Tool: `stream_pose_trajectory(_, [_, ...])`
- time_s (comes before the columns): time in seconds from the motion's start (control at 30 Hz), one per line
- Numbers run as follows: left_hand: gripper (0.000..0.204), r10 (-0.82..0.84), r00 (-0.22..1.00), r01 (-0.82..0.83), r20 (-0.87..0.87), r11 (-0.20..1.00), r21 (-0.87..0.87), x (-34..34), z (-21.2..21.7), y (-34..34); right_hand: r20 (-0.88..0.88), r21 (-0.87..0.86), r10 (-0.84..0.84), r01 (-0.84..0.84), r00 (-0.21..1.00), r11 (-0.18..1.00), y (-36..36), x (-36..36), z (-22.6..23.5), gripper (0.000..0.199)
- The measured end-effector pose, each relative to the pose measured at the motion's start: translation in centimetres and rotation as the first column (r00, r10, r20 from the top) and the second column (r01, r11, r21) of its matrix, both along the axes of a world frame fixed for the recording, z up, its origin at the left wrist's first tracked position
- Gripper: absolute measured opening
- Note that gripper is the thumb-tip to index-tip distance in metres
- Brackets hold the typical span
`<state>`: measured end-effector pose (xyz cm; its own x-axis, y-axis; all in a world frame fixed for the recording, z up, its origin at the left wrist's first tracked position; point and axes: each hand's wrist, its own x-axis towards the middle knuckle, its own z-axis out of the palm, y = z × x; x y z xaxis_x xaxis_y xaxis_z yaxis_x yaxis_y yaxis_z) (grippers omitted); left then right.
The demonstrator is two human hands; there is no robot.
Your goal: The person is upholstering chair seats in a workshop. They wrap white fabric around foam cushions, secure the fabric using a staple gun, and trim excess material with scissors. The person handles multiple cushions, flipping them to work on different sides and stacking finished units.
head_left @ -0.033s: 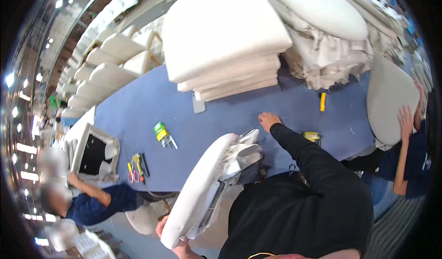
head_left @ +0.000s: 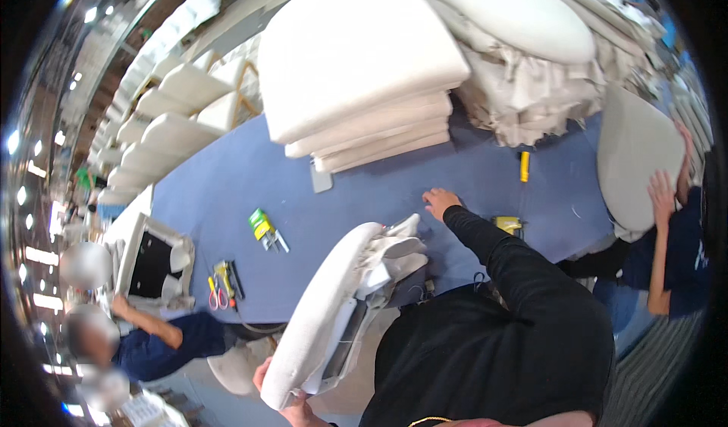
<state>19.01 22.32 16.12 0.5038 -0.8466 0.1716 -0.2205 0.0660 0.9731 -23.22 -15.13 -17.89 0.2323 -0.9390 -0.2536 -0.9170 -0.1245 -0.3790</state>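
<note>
My left hand [head_left: 284, 397] is down at about 6 o'clock in the view, clenched around the lower end of an off-white seat cushion [head_left: 326, 313] whose loose fabric cover bunches at its upper end. The cushion stands tilted on edge, running from my hand up toward 1 o'clock, its top resting against the near edge of the blue table [head_left: 227, 192].

My right hand [head_left: 440, 201] reaches out in a black sleeve to the table surface near the centre of the view, fingers spread and released, palm down on the blue top, holding nothing. At 3 o'clock from it lies a small yellow-and-black tool [head_left: 506, 224], and at 1 o'clock a yellow utility knife [head_left: 524, 166].

At 11 o'clock from my right hand, a stack of finished cushions [head_left: 356, 70] sits on the table. A green-and-yellow stapler [head_left: 264, 227] lies at 9 o'clock, with red-handled scissors [head_left: 216, 294] farther toward 8 o'clock.

At the far right, another person's hands [head_left: 661, 188] press on a grey cushion [head_left: 633, 161]. At the lower left, a second person in dark blue works on a chair frame [head_left: 152, 264]
</note>
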Motion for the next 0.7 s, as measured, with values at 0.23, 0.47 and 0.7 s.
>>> stream_pose_trajectory(0.23, [0.102,-0.15,0.985,0.148,0.086,0.988,0.031,-1.0,3.3,-8.6,0.051,-0.012,-0.136,0.136,0.989,0.991,5.5,-1.2,0.8,0.056])
stream_pose_trajectory(0.47, [0.077,0.189,0.953,-0.18,0.237,0.982,-0.057,-5.3,4.5,-10.8,0.134,-0.265,-0.105,0.137,0.986,0.954,9.6,-0.8,-2.1,0.043])
stream_pose_trajectory(0.7, [0.075,0.395,0.896,-0.416,0.203,0.907,0.068,-2.6,1.9,-6.8,0.327,0.032,-0.474,0.491,0.818,0.87,4.8,0.8,-1.9,0.036])
